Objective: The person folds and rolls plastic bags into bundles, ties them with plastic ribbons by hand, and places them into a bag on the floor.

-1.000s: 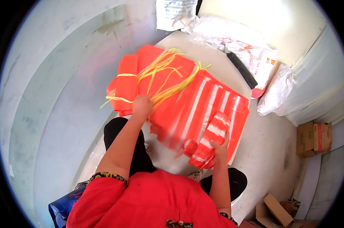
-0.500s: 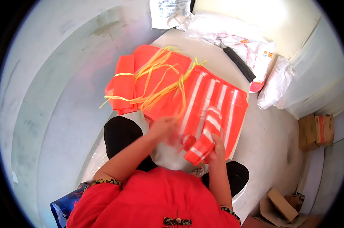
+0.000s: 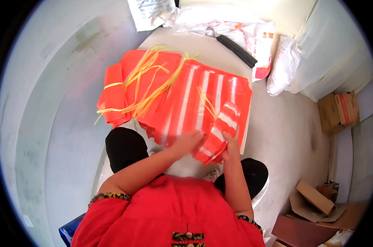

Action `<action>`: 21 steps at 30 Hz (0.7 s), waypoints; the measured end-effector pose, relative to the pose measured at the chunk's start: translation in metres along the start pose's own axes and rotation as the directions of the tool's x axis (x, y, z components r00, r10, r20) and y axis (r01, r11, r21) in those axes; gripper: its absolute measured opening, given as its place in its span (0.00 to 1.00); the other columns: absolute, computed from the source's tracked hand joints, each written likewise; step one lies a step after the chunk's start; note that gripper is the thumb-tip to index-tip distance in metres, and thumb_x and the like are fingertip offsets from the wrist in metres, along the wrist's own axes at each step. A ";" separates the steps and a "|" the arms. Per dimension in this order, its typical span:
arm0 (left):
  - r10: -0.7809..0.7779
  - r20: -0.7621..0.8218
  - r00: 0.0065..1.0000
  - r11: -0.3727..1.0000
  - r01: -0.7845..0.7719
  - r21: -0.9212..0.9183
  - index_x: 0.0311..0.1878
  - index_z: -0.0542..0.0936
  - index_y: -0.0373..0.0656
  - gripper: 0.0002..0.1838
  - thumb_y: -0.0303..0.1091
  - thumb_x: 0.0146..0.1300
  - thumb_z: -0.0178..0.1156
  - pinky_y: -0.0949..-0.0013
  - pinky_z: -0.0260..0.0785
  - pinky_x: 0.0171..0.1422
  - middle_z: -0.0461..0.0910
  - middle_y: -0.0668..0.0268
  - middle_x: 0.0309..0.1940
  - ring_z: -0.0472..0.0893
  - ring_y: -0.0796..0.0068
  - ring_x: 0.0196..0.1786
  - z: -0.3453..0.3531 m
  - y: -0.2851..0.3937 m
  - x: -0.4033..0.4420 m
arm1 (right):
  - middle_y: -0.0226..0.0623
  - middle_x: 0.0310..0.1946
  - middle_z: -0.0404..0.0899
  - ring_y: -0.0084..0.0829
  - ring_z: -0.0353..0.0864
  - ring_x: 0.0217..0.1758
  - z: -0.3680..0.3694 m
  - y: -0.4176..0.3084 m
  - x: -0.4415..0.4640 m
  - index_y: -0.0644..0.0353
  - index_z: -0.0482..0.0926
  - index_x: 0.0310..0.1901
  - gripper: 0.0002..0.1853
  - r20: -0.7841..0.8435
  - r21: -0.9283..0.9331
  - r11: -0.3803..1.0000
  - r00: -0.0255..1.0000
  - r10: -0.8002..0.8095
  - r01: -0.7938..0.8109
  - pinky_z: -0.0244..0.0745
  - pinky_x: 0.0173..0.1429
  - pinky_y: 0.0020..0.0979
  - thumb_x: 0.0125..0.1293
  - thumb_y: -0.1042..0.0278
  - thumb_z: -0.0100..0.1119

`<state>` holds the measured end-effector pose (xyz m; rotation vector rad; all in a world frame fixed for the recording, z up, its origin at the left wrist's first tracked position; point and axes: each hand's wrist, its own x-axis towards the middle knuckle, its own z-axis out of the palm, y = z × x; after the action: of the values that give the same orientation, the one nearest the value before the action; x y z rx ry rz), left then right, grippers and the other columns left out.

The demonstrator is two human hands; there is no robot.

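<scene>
My right hand [image 3: 231, 147] grips a folded bundle of red-and-white striped plastic bags [image 3: 224, 124], thumb on top. Close to the bundle's left edge is my left hand [image 3: 189, 142], its fingers curled and slightly blurred; what they hold, if anything, is hidden. A few yellow strips [image 3: 207, 103] run to the bundle's upper left side. Beneath lies a flat stack of striped bags [image 3: 190, 94]. To its left are plain red bags [image 3: 153, 66], a rolled red bundle [image 3: 113, 90] tied with yellow, and more loose yellow strips [image 3: 153, 101].
The bags rest on a pale tabletop [image 3: 163, 38]. A black bar-shaped object [image 3: 237, 51] lies near white printed sacks [image 3: 258, 49] at the back. Cardboard boxes [image 3: 338, 111] stand at right, with opened cardboard [image 3: 314, 201] lower right. My knees flank the table's near side.
My left hand has moved right, up to the folded bundle. Yellow strips now show beside the bundle's upper part. The view has shifted, so the table sits further left and higher.
</scene>
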<state>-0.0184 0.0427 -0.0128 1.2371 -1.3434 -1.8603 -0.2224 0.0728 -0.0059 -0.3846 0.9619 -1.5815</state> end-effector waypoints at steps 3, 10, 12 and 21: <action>0.046 0.071 0.996 0.981 -0.058 0.188 0.71 0.74 0.35 0.28 0.43 0.75 0.63 0.70 0.76 0.50 0.82 0.62 0.55 0.81 0.76 0.51 0.022 0.045 -0.005 | 0.50 0.67 0.72 0.42 0.79 0.62 -0.014 -0.002 0.010 0.52 0.38 0.86 0.58 -0.078 -0.113 0.994 0.997 -0.013 0.004 0.82 0.62 0.43 0.63 0.77 0.68; -0.091 0.127 0.988 0.996 0.088 0.028 0.77 0.65 0.36 0.36 0.31 0.67 0.64 0.66 0.80 0.53 0.81 0.57 0.57 0.84 0.69 0.53 0.046 0.056 0.040 | 0.49 0.66 0.74 0.37 0.79 0.61 -0.025 -0.014 0.023 0.58 0.39 0.86 0.58 -0.052 -0.284 0.959 0.999 -0.012 -0.003 0.81 0.61 0.38 0.62 0.76 0.71; -0.140 0.145 0.979 0.986 0.151 -0.067 0.77 0.64 0.36 0.37 0.27 0.65 0.63 0.65 0.81 0.56 0.81 0.55 0.59 0.84 0.66 0.56 0.046 0.068 0.046 | 0.47 0.65 0.76 0.35 0.81 0.58 -0.037 -0.015 0.031 0.58 0.44 0.85 0.52 -0.015 -0.291 0.957 1.000 -0.023 0.017 0.82 0.59 0.37 0.67 0.76 0.68; -0.034 0.109 0.993 0.999 0.031 0.032 0.81 0.61 0.37 0.41 0.24 0.62 0.60 0.59 0.76 0.67 0.78 0.51 0.65 0.81 0.60 0.64 0.044 0.054 0.091 | 0.35 0.56 0.82 0.24 0.81 0.50 -0.084 -0.049 0.041 0.62 0.72 0.73 0.28 0.070 -0.618 0.787 0.996 0.056 0.000 0.81 0.51 0.30 0.73 0.71 0.65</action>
<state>-0.1032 -0.0321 0.0076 1.1940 -1.4219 -1.9624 -0.3245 0.0645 -0.0305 -0.8831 1.4068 -1.1715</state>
